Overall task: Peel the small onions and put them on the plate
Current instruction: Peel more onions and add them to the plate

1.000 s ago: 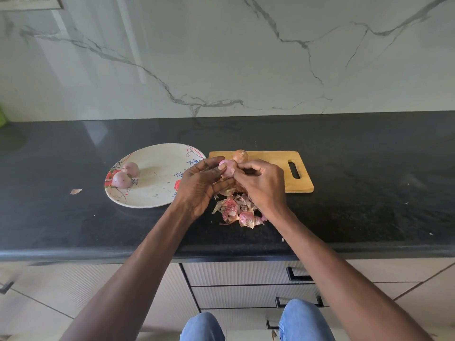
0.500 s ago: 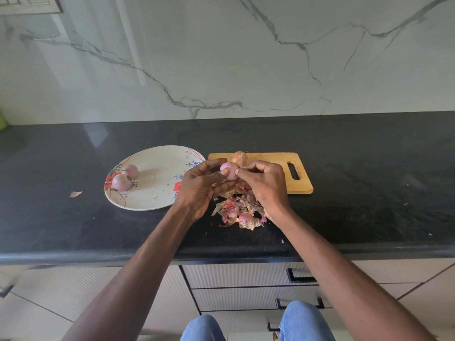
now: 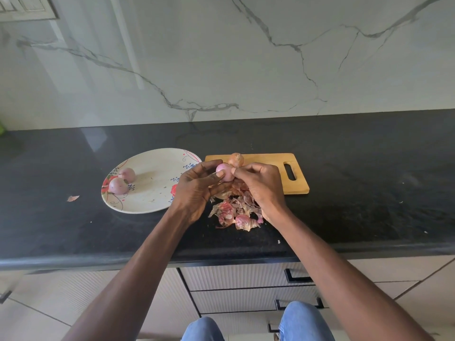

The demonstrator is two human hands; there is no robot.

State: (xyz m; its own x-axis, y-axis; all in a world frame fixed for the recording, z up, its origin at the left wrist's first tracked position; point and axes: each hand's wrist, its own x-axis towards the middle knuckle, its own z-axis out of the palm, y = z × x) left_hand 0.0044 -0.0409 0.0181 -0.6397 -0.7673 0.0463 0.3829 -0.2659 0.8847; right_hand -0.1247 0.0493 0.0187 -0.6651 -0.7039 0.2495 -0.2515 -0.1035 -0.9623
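Home kitchen: black countertop (image 3: 344, 183), marble backsplash (image 3: 246, 57).

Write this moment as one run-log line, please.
left hand: holds pink onion | right hand: pinches its skin | plate: two peeled onions

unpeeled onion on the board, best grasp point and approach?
Pinch the unpeeled onion across its round belly, coming from above and behind. It sits near the far edge of the board, tip up as far as I can tell. Both hands and the half-peeled onion block the near side. The dry skin looks slippery, so grip the widest part, not the tip.
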